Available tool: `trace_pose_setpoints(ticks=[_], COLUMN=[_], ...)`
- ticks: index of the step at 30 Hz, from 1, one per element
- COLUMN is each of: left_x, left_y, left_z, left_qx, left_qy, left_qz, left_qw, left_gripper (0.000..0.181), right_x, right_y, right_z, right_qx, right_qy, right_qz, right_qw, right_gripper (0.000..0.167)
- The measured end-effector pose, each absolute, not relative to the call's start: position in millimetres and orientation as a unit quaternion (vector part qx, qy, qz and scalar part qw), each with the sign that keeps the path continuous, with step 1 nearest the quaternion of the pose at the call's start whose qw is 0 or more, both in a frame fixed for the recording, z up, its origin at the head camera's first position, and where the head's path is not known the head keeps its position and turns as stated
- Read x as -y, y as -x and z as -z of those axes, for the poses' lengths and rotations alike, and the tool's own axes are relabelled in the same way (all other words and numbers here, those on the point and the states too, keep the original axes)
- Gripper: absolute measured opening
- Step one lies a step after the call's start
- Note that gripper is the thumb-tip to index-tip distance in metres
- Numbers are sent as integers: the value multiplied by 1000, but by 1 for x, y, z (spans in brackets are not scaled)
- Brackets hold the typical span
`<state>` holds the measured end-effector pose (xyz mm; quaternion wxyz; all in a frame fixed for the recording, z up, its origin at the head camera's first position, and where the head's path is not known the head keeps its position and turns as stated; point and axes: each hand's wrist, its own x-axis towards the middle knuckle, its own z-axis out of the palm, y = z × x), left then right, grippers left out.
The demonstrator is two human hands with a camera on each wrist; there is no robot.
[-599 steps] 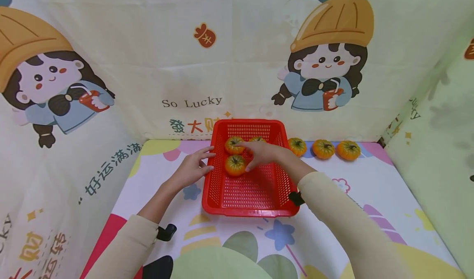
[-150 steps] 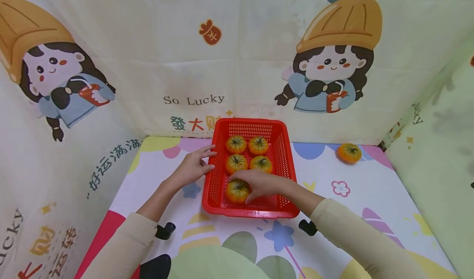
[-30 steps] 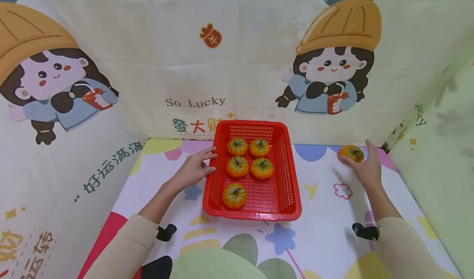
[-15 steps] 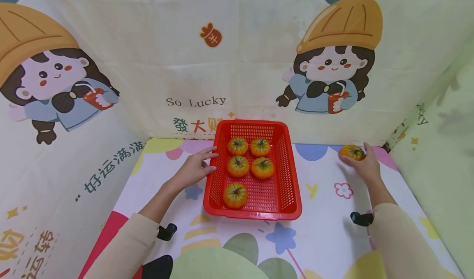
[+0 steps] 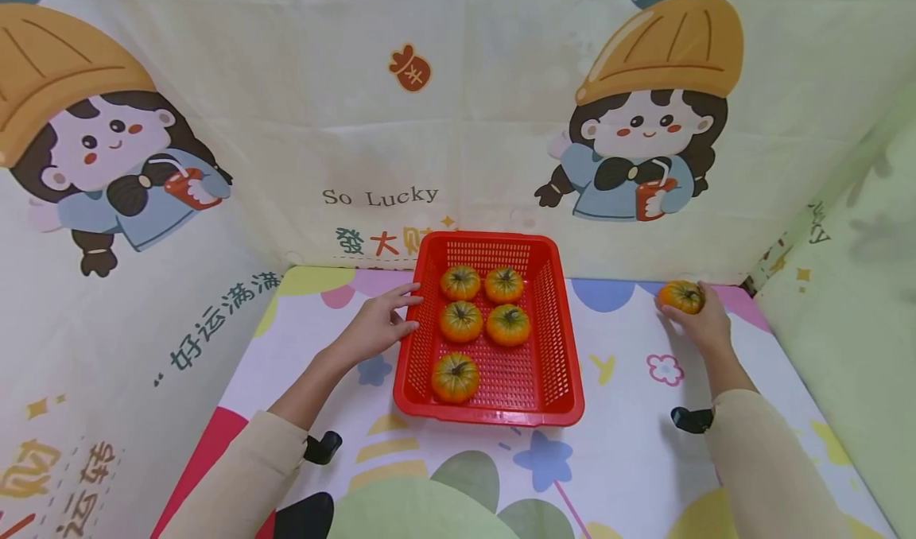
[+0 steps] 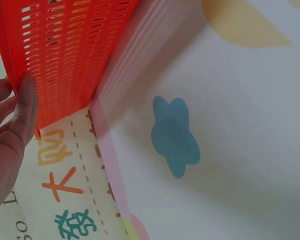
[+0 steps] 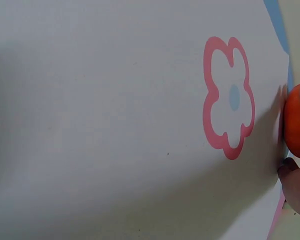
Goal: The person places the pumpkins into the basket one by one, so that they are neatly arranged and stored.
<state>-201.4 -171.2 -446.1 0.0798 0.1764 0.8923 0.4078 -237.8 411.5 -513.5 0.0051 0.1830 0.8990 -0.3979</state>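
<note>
My left hand [image 5: 375, 324] holds the left rim of a red plastic basket [image 5: 565, 340]; in the left wrist view the thumb [image 6: 25, 107] lies against the outer wall and other fingers are beyond the rim. Inside are several small orange pumpkins with green tops: two at the back, two in the middle, and one pumpkin [image 5: 455, 378] at the front left. At the table's back right, my right hand [image 5: 708, 324] grips another small pumpkin [image 5: 680, 296], thumb on the near side and fingers around its right. The right wrist view catches that pumpkin [image 7: 297, 122] only partly, at the edge.
The basket stands on a table with a printed cloth [image 5: 630, 443], close to the back wall sheet [image 5: 494, 165]. Side sheets [image 5: 859, 300] close off the left and right. Dark cameras sit at both wrists.
Since the earliest frame, two more pumpkins have gone from the table into the basket. In the last second my right fingers have closed around the remaining table pumpkin. The left hand stays put.
</note>
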Motion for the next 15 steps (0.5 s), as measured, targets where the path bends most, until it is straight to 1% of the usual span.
trace_pose_setpoints(ticks=[7, 15], left_x=[171, 171], left_y=[200, 199], left_z=[446, 445], left_qx=[-892, -892], left_qy=[-175, -171], left_qz=[-409, -410], left_qw=[80, 81], left_gripper=[53, 54], right_x=[-411, -413], right_y=[238, 239], right_z=[512, 511], right_qx=[-902, -900], right_qy=[-183, -179], right_qz=[392, 396], right_qw=[1, -1], right_gripper=[92, 93])
